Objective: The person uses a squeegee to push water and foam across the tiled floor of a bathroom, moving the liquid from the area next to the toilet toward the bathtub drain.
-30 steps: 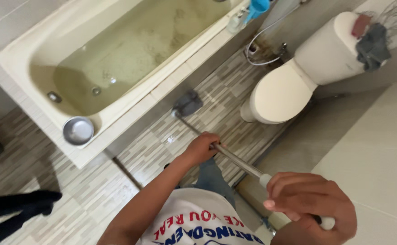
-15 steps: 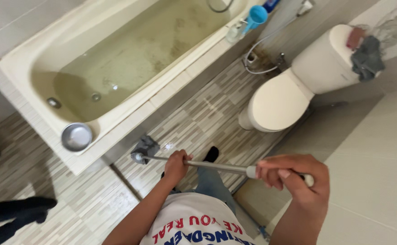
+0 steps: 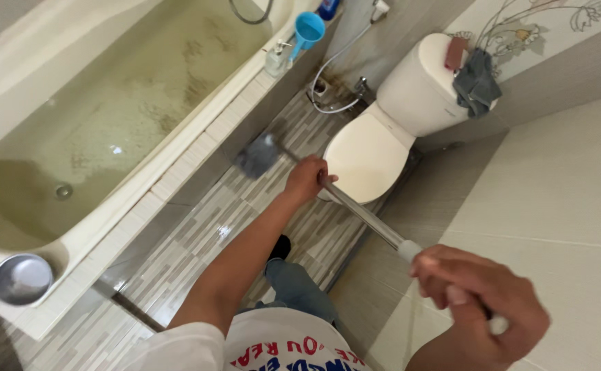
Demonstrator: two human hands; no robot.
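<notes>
A long-handled mop (image 3: pixel 355 206) is being held in both hands. The left hand (image 3: pixel 307 177) is being kept closed around the metal shaft, well down its length, while the right hand (image 3: pixel 475 302) is being wrapped shut around the pale upper end of the handle, close to the camera. From the right grip, the shaft is being run forward and to the left, through the left grip, so its long axis is lying diagonally across the striped floor tiles (image 3: pixel 197 233). The grey mop head (image 3: pixel 258 156) is being pressed to the floor just beyond the left grip, beside the tiled side of the bathtub (image 3: pixel 177 172) and near the front of the toilet (image 3: pixel 366 154). The left hand is the nearer one to the head. Farther from both grips, a metal bowl (image 3: pixel 21 278) is being carried on the tub's corner ledge, and a grey cloth (image 3: pixel 475 86) is being left draped on the cistern.
</notes>
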